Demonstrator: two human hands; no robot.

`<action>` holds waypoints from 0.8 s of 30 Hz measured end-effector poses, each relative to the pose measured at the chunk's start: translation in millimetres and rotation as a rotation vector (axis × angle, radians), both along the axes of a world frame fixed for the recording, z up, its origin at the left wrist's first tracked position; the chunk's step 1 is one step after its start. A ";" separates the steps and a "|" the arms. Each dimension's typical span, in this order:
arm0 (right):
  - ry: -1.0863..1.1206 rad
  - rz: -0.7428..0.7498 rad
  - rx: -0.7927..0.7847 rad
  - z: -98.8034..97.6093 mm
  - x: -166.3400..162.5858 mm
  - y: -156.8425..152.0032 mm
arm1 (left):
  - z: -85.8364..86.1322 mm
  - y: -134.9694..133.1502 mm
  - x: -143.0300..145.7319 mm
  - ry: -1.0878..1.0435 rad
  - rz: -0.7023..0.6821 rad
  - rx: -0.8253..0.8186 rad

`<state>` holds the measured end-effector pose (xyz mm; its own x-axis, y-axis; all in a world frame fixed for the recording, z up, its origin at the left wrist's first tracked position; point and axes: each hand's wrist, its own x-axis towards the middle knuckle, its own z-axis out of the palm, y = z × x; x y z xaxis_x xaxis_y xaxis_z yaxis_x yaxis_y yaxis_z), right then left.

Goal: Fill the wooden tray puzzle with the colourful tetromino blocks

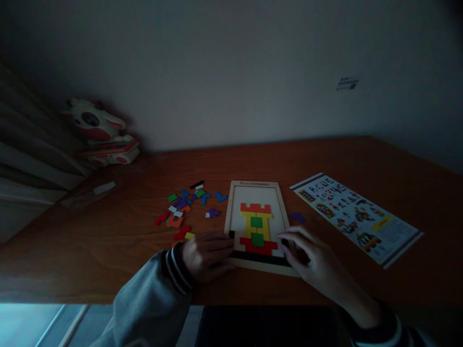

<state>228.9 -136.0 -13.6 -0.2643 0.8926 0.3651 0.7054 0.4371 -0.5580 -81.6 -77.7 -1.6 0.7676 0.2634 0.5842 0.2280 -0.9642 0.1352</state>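
Note:
A wooden puzzle board [255, 183] lies near the table's front edge, holding a tower of red, yellow and green pieces above a black strip [260, 258]. My left hand [208, 255] rests at the board's left edge, fingers stretched out, their tips by a small black piece [232, 234]. At the lower right of the board my right hand [311, 255] has thumb and fingers curled together over a dark puzzle piece [285, 243], mostly hidden by the fingers. A purple piece [298, 217] lies just right of the board.
Several loose coloured pieces [182, 203] are scattered left of the board. A printed pattern sheet [356, 217] lies on the right of the wooden table [202, 164]. A cow-shaped toy [101, 132] stands at the back left beside a curtain [32, 130]. A wall rises behind the table.

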 end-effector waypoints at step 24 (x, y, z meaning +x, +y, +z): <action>0.056 -0.366 0.084 -11.1 51.9 5.0 | 5.9 -0.5 -0.8 0.010 0.083 0.024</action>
